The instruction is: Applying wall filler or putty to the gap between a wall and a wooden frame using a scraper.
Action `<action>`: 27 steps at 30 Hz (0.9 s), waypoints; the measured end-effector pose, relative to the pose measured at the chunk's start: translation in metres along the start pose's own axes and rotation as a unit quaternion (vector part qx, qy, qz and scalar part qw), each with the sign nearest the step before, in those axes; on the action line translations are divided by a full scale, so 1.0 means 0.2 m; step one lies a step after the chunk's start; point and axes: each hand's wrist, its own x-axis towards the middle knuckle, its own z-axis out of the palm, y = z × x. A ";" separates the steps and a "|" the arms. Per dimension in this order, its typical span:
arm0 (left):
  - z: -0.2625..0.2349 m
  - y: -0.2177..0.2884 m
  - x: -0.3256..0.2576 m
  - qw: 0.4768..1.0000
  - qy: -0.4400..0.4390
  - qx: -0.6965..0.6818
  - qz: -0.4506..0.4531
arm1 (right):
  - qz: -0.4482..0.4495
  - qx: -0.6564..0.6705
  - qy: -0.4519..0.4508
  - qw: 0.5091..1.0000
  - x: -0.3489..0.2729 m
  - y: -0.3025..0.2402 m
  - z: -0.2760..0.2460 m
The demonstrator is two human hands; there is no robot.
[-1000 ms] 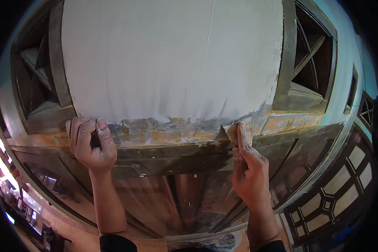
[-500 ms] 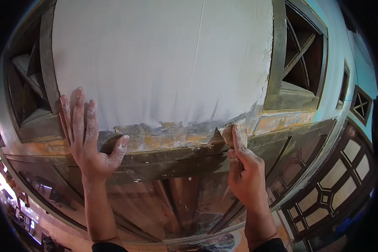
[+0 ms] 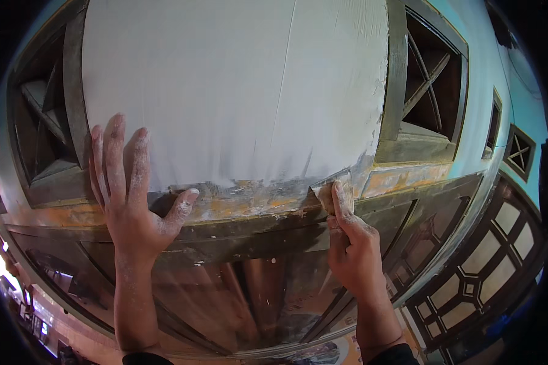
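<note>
White putty with streaks and thin ridges covers the wall panel [image 3: 225,91] in front of me. My left hand [image 3: 134,201], dusted white, lies spread against the lower left of this panel, fingers pointing up. Nothing is held in it. In my right hand [image 3: 358,249] is a flat putty scraper [image 3: 324,193], gripped between thumb and fingers. Its blade is at the panel's lower right edge, against a grey and orange worn strip [image 3: 256,198]. My fingers hide part of the scraper.
Wooden vent frames with crossed slats flank the panel, one at left [image 3: 76,91] and one at right [image 3: 396,91]. Below runs a dark wooden ledge [image 3: 256,237] above reflective glass [image 3: 189,286]. A dark door with pale panes [image 3: 481,261] stands at lower right.
My left hand has shifted slightly up the panel, still spread. The scraper in my right hand stays at nearly the same spot. The view has shifted a little.
</note>
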 end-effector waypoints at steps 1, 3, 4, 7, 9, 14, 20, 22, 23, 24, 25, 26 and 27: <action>0.00 0.01 0.01 1.000 0.000 0.001 0.000 | 0.000 0.001 0.000 1.000 0.00 0.00 0.00; 0.02 0.02 0.02 1.000 0.006 0.009 0.013 | 0.025 -0.001 -0.014 1.000 0.01 -0.01 0.00; 0.01 0.01 0.02 1.000 0.005 0.010 0.014 | 0.024 0.000 -0.013 1.000 0.01 -0.03 -0.01; 0.02 -0.02 0.01 1.000 0.009 0.011 0.024 | 0.037 0.004 -0.022 0.999 0.01 -0.05 -0.01; 0.05 0.02 0.01 1.000 0.006 0.006 0.014 | 0.029 0.000 -0.005 1.000 0.01 -0.03 -0.02; -0.02 -0.02 0.02 1.000 0.009 0.021 0.015 | -0.006 0.013 -0.003 1.000 0.02 -0.03 0.00; 0.05 0.02 0.01 1.000 0.010 0.003 0.003 | 0.012 -0.015 -0.015 1.000 0.00 -0.01 -0.02; 0.06 0.03 0.01 1.000 0.014 -0.007 -0.002 | 0.012 -0.011 -0.017 1.000 0.01 -0.01 -0.03; 0.01 0.00 0.01 1.000 0.013 0.004 -0.003 | 0.001 0.005 -0.009 1.000 0.03 -0.05 0.00; -0.04 -0.02 0.02 1.000 0.012 0.014 -0.003 | -0.011 0.021 0.000 1.000 0.04 -0.08 0.01; -0.01 -0.01 0.01 1.000 0.013 0.006 -0.004 | -0.007 0.014 0.000 1.000 0.03 -0.06 0.00; 0.02 0.00 0.00 1.000 0.013 0.001 -0.007 | 0.001 0.004 -0.010 1.000 0.01 -0.04 -0.01; 0.04 0.01 0.00 1.000 0.014 -0.004 -0.010 | 0.009 -0.005 -0.020 1.000 -0.01 -0.02 -0.01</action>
